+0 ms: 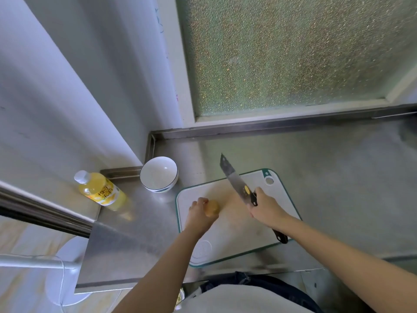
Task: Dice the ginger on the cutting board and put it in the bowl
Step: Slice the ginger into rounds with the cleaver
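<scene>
While left hand [198, 213] curls its fingers round the ginger [212, 207] on the cutting board [237, 231], right hand [266, 210] grips the knife [234, 177] handle, blade raised and tilted away from it. Bowl [159, 173] sits on table [327, 177] just beyond left hand; bottle [101, 192] further left.

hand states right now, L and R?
Left hand: closed, holding the ginger down on the cutting board.
Right hand: closed, gripping the knife by its handle.
</scene>
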Tool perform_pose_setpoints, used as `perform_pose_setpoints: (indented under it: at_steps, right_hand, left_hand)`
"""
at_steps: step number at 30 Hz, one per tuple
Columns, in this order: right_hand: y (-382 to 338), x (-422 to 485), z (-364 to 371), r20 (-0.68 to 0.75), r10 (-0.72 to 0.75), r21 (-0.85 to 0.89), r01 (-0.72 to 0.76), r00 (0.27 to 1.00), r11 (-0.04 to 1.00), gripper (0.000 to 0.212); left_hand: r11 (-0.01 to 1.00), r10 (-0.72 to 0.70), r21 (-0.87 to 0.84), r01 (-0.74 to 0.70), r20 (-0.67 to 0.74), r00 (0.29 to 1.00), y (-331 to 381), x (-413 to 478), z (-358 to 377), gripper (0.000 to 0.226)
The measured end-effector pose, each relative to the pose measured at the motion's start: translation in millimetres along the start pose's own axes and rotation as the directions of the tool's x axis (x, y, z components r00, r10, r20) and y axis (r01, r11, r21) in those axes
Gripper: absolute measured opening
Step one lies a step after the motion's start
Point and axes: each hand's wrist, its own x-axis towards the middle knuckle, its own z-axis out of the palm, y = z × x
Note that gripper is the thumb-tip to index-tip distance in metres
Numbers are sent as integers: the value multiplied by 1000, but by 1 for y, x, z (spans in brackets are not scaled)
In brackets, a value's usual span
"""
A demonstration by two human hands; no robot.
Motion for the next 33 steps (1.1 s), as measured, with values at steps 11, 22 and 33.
perform_pose_setpoints:
  at_steps: [11,22,33]
  right_hand:
    - [1,-19,16,64,-51,-65,56,997,996,17]
    - [10,-17,18,151,-122,-153,145,981,977,11]
    - [9,0,14,223,-86,-191,130,971,973,13]
  left_hand:
    - [998,-31,-50,28,-54,998,6,-9,13,58]
    - [995,-69,-72,66,-39,997,12,-16,21,56]
    - [990,-123,-70,119,-66,990,15,-15,23,62]
